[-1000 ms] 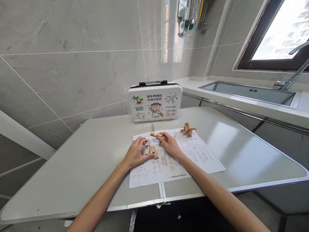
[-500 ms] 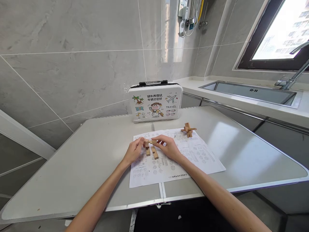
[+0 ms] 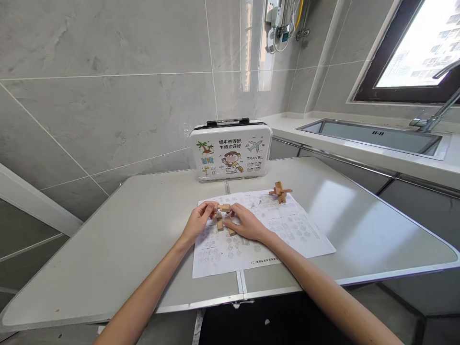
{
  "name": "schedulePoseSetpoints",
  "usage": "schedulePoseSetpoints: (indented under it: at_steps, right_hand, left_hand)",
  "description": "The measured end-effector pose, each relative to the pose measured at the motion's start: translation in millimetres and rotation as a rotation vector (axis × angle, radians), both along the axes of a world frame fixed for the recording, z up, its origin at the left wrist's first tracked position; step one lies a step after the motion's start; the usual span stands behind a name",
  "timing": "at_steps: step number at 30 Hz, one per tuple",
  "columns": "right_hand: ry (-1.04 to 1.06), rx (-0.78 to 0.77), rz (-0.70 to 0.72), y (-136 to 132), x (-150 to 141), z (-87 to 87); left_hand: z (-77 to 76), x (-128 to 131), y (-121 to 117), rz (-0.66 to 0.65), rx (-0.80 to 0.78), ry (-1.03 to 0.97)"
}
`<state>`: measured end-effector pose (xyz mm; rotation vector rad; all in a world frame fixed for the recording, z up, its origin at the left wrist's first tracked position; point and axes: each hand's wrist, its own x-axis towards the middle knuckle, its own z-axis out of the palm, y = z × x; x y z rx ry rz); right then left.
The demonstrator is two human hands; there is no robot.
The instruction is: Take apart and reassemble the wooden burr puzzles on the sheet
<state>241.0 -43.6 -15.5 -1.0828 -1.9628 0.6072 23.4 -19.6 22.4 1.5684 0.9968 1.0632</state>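
Note:
My left hand pinches a notched light-wood puzzle block, holding it just above the paper. My right hand is close by on the right, its index fingertip by the end of that block. Its thumb is spread down from the fingers and lies across a second wooden block, partly hiding it. A third wooden block rests between the hands, below the held one. Under them lies a printed sheet with small line drawings.
An assembled wooden burr puzzle sits on the sheet's far right corner. A white cartoon case stands at the back of the folding table, against the tiled wall. To the right is a counter with a sink.
My right hand has let its pinch on the held block widen. Its thumb has come down over the block lying below, while my left hand keeps its hold.

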Motion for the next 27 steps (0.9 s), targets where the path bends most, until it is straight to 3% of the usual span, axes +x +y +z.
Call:
schedulePoseSetpoints:
  at_steps: [11, 21, 27]
  right_hand:
    - [-0.062, 0.013, 0.026, -2.8, 0.2, 2.0]
    - [-0.095, 0.131, 0.199, -9.0, -2.8, 5.7]
    - [-0.067, 0.132, 0.172, -10.8, -8.5, 4.8]
  left_hand:
    - [5.4, 0.6, -3.1, -0.006, -0.034, -0.193]
    - [1.7, 0.6, 1.1, 0.134, -0.063, -0.148]
    - [3.5, 1.2, -0.1, 0.138, -0.107, -0.173]
